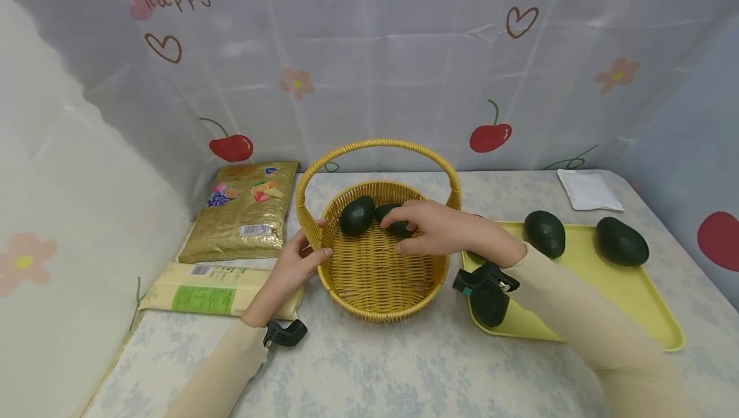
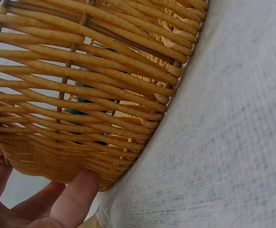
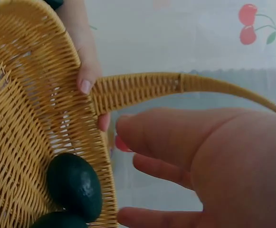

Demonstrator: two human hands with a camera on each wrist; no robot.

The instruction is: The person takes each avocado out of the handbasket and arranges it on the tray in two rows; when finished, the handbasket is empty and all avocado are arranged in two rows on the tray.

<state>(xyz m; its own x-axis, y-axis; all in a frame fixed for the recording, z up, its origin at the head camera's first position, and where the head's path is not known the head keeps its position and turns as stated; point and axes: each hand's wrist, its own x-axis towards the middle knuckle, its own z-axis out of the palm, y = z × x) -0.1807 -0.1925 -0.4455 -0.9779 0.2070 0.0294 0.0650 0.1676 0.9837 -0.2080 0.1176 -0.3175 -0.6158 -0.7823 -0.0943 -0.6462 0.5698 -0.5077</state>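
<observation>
Your left hand (image 1: pixel 297 261) gripped the round yellow woven wicker basket (image 1: pixel 383 315) beside its arched handle (image 1: pixel 381 143) on the pale cloth-covered desk (image 1: pixel 404 367); your right hand (image 1: pixel 433 224), fingers loosely parted and empty, hovered over two dark-green oval avocados (image 1: pixel 356 216) inside.

A shiny gold bag (image 1: pixel 239 216) printed with fruit and a barcode label lies at the back left of the desk (image 1: pixel 369 373), whose surface shows a pale, blue-grey pattern. Just in front of it lies a pale yellow packet (image 1: pixel 210 290) with a green panel. Near the back right corner rests a flat white packet (image 1: pixel 589 190). Behind the desk hangs a light curtain (image 1: pixel 392 104) printed with cherries, flowers, brown heart outlines and "happy" over pink patches.
</observation>
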